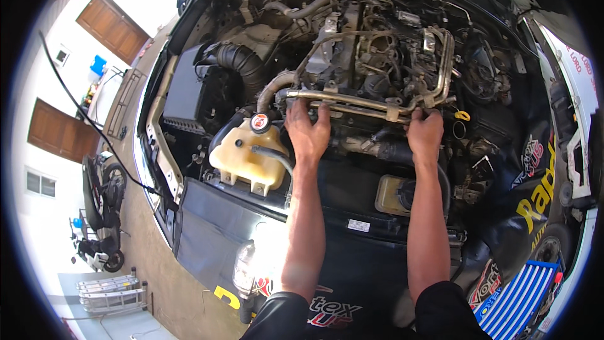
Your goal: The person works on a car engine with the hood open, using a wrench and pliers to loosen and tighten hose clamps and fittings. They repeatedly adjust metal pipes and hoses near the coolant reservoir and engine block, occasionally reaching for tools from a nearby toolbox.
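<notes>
Head view: a metal pipe (352, 102) lies across the engine bay, its long axis running left to right, slightly downhill toward the right. The left hand (306, 127) curls its grip around the pipe's left end, beside the coolant tank (245, 157); the right hand (425, 133) is closed on its right end, near the yellow dipstick handle (463, 115).

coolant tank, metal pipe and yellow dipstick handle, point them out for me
coolant tank (242, 158), head view, on its cream plastic side wall
metal pipe (362, 102), head view, on the bare stretch between the two hands
yellow dipstick handle (464, 115), head view, on the yellow loop
</notes>
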Action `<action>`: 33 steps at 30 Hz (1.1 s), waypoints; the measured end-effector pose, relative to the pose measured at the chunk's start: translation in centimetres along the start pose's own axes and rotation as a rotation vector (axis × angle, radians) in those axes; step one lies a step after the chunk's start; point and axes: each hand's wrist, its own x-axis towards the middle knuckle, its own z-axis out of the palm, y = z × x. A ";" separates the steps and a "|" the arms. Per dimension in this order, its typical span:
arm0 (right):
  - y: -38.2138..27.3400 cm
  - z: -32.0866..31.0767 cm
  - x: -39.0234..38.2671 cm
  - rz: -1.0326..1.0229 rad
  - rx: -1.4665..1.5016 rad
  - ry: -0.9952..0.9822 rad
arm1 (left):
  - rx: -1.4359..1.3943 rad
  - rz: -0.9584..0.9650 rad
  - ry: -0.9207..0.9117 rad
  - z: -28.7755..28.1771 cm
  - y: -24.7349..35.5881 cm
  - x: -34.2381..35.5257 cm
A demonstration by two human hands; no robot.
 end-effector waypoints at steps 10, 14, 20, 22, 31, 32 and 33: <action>1.3 0.2 0.6 -0.134 -0.132 0.056 | -0.091 -0.031 0.014 0.1 0.1 0.3; 1.7 0.2 0.7 -0.173 -0.239 0.077 | -0.104 -0.042 0.011 0.4 0.3 0.2; -0.1 -0.2 -0.1 -0.100 -0.200 0.019 | -0.107 -0.084 0.003 0.3 0.1 0.3; -0.9 -0.4 -0.8 -0.141 -0.229 0.040 | -0.104 -0.079 0.000 0.1 0.1 0.4; -0.6 -0.6 -0.5 -0.141 -0.251 0.011 | -0.046 -0.105 -0.001 0.2 0.0 0.4; -0.6 -0.7 -0.5 -0.133 -0.258 0.001 | -0.035 -0.110 0.001 0.2 0.2 0.4; -0.7 -0.8 -0.5 -0.140 -0.257 0.003 | -0.010 -0.130 0.011 0.2 0.3 0.4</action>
